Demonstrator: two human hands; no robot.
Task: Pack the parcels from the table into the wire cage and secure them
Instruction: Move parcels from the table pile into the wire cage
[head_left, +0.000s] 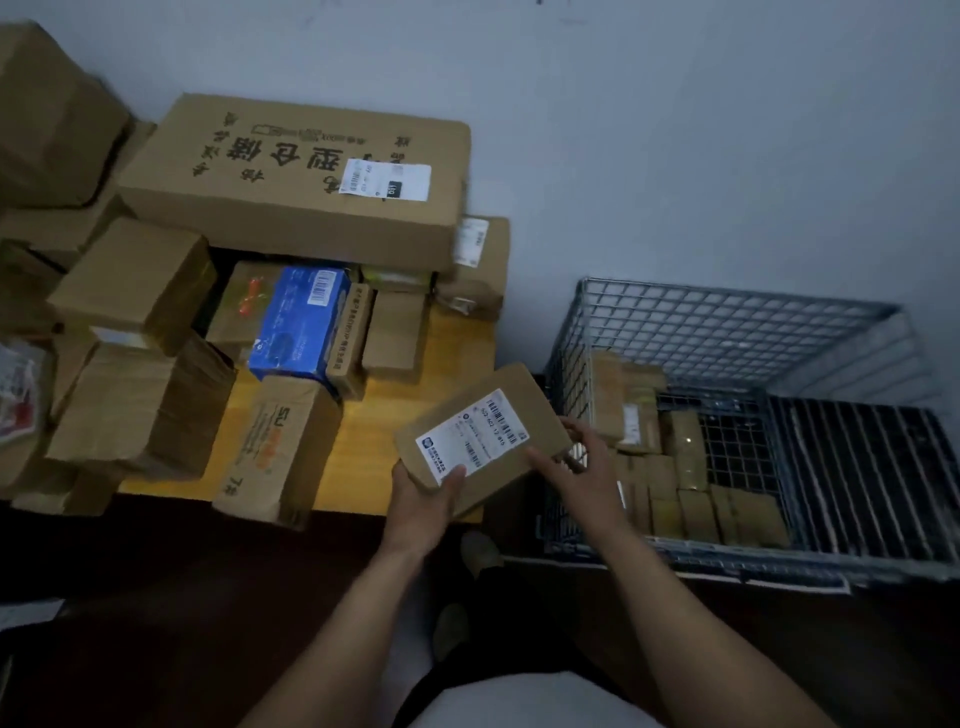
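Far left, a heap of brown parcels (130, 364) crowds the desk (457, 348), stacked loosely and several tilted, so probably dumped there for sorting, not arranged. A large printed carton (301, 176) lies flat across the top of the pile, bridging smaller boxes under it. Below it a blue box (301, 322) is wedged between brown ones, and a tall orange-printed box (275, 447) leans at the desk's front edge, partly overhanging. Centre: a flat labelled parcel (483, 441) is in the air over the desk's right front corner, label up and long axis angled toward the cage. This is the task's thing in hand, between desk and cage, not yet in. Left hand (421, 509) grasps its near end, thumb on the label and the rest underneath as support. Right hand (576, 467) grasps the far end, fingers (574, 431) curled round the edge, likely steering it. The two-handed hold keeps it level for slotting in. Right: the wire cage (727, 322) stands on the floor just beside the desk, top open. Packed parcels (685, 499) sit inside along the near and left sides, mostly on edge in tight rows, seemingly to save room. The far right of its floor looks bare. Judgement: the packing step is mid-way, with many parcels left on the desk and securing not started.
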